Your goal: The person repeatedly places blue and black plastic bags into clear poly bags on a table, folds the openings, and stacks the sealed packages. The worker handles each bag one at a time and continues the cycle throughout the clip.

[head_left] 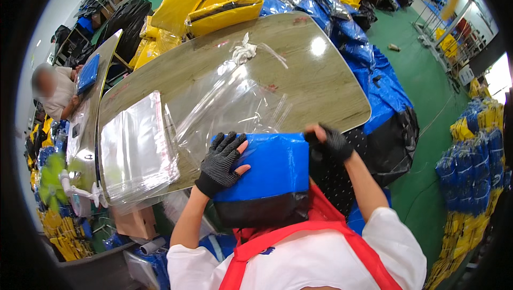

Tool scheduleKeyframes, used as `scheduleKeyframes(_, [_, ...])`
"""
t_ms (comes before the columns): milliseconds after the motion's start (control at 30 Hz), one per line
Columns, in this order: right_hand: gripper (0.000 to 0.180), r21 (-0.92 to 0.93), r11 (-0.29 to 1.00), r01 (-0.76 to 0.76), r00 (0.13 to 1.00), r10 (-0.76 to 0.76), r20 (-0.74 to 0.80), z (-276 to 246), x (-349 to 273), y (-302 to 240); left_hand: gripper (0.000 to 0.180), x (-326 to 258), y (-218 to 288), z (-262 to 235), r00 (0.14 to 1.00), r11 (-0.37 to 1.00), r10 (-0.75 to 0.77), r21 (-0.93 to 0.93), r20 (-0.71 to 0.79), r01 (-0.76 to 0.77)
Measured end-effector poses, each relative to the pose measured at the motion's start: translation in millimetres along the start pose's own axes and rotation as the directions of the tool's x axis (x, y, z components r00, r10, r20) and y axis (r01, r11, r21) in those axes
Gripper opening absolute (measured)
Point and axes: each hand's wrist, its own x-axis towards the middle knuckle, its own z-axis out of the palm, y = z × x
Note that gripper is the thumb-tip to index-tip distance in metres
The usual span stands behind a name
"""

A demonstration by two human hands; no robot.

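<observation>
A folded blue-and-black bag (272, 164) lies at the near edge of the table, its blue part on the table side and its black part towards my body. My left hand (223, 164), in a dark striped glove with some bare fingertips, rests flat on the bag's left side, fingers spread. At the bag's far right corner is my right hand (332, 143), gloved the same way, its fingers curled at the edge. Just beyond the bag, clear plastic sleeves (219, 111) spread over the tabletop.
A stack of clear plastic bags (136, 140) covers the table's (315, 84) left end. White crumpled material (244, 52) sits farther back. Yellow packages (184, 1) and blue ones (304, 4) are heaped behind. A person (59, 89) handles a blue package at the left table. Bundled stacks (470, 167) stand right.
</observation>
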Motion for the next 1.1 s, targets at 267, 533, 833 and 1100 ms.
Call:
scheduleKeyframes(267, [0.028, -0.639, 0.766, -0.066, 0.991, 0.124, 0.047, 36.8, 20.7, -50.7, 0.061, 16.3, 9.9, -4.6, 0.999, 0.992, -0.041, 0.12, 0.0, 0.041])
scheduleKeyframes(533, [0.047, -0.274, 0.921, -0.277, 0.961, 0.272, -0.06, 29.4, -43.0, -51.5, 0.059, 23.4, 13.3, 15.7, 0.996, 0.993, -0.07, 0.096, -0.056, 0.075])
scheduleKeyframes(833, [0.04, -0.945, 0.322, 0.049, 0.895, -0.434, -0.101, 54.7, -39.8, -9.9, 0.064, 13.2, 30.5, 13.1, 0.994, 0.987, -0.089, 0.129, -0.059, 0.096])
scheduleKeyframes(1100, [0.025, -0.259, 0.965, 0.028, 0.97, -0.089, -0.226, 50.7, -20.0, -25.5, 0.059, 20.7, 34.0, 7.8, 0.993, 0.985, -0.115, 0.123, -0.038, 0.119])
